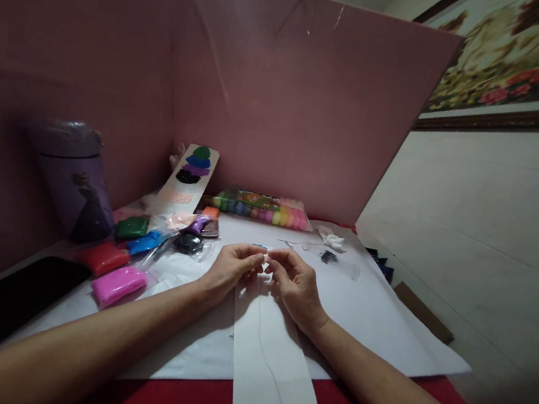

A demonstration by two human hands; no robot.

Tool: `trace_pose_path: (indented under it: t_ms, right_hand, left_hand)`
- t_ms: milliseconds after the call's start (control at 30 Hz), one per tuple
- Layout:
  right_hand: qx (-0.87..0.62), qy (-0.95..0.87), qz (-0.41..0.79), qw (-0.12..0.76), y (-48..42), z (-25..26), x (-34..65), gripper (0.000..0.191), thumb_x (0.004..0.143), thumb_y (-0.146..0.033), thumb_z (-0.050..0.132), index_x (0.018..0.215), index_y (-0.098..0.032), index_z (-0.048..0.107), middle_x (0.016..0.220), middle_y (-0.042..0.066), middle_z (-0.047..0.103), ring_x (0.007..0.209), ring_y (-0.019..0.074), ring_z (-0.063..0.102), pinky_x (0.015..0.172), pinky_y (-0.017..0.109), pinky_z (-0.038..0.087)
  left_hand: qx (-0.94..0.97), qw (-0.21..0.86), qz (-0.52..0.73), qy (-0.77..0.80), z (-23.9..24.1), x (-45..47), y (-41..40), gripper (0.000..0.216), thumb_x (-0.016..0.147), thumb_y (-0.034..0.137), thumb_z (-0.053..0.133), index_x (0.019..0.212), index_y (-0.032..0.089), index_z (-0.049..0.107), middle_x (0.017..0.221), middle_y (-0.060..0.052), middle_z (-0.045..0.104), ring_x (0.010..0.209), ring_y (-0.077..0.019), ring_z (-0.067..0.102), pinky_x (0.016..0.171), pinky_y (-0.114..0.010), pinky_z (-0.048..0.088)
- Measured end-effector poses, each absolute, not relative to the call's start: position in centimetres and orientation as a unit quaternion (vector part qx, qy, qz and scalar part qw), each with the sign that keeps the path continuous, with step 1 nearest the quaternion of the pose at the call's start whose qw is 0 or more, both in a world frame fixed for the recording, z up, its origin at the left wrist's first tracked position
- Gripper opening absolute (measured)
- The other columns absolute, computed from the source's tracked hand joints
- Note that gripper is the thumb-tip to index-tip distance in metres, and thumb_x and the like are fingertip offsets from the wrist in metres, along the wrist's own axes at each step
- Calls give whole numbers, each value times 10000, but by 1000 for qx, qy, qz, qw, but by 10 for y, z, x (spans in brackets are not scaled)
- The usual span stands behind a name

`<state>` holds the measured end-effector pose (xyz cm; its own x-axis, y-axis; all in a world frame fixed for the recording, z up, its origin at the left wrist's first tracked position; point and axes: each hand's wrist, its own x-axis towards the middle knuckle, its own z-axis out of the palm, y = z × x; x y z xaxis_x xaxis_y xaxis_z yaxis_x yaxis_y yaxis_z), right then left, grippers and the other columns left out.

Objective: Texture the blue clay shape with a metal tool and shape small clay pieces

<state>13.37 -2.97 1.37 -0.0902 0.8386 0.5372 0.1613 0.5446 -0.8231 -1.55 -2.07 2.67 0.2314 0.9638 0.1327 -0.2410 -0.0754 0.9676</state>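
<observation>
My left hand (pixel 235 268) and my right hand (pixel 297 286) meet over the upper end of a white card strip (pixel 274 371). Thumbs and fingers of both are pinched around a small pale piece of modelling clay (pixel 266 259), mostly covered by the fingertips. Just below the fingertips a small white piece (pixel 265 278) rests on the card; its kind is unclear. A thin curved line runs down the card towards me.
Bagged clay lies to the left, including a pink packet (pixel 118 285) and a black packet (pixel 189 243). Behind are a colour-swatched card (pixel 185 182), a bag of coloured clay (pixel 263 209) and a purple tumbler (pixel 71 173). A white clay lump (pixel 331 237) lies back right.
</observation>
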Motion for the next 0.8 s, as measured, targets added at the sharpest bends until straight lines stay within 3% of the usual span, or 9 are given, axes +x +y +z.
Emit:
trace_pose_path:
  t_ms: [200, 333, 500, 800]
  right_hand:
    - [-380, -712, 213, 551, -32, 15, 134, 151, 780, -209, 646, 926, -199, 611, 797, 21, 645, 703, 157, 614, 650, 278, 494]
    - [-398, -718, 173, 544, -33, 16, 133, 40, 801, -225, 633, 819, -191, 628, 782, 28, 647, 687, 154, 596, 652, 279, 481]
    - [-397, -707, 187, 554, -32, 17, 133, 111, 847, -293, 595, 822, -191, 630, 769, 37, 654, 686, 163, 600, 660, 289, 486]
    - [-401, -695, 238, 547, -34, 19, 135, 146, 841, -332, 606, 812, -190, 623, 758, 33, 646, 680, 166, 600, 653, 291, 488]
  left_hand:
    - [526, 606, 505, 317, 21, -18, -18, 284, 672, 352, 768, 754, 109, 646, 575, -13, 606, 462, -84, 534, 473, -193, 405]
    - [524, 613, 502, 313, 21, -17, -17, 304, 665, 374, 773, 723, 107, 639, 551, -8, 592, 446, -86, 529, 457, -195, 410]
    - [507, 621, 514, 307, 24, -16, -19, 360, 697, 447, 733, 744, 98, 653, 621, -27, 611, 471, -94, 540, 463, -215, 442]
    - [517, 619, 508, 301, 21, -19, -18, 273, 639, 312, 794, 786, 111, 682, 611, -15, 617, 519, -90, 537, 533, -215, 434]
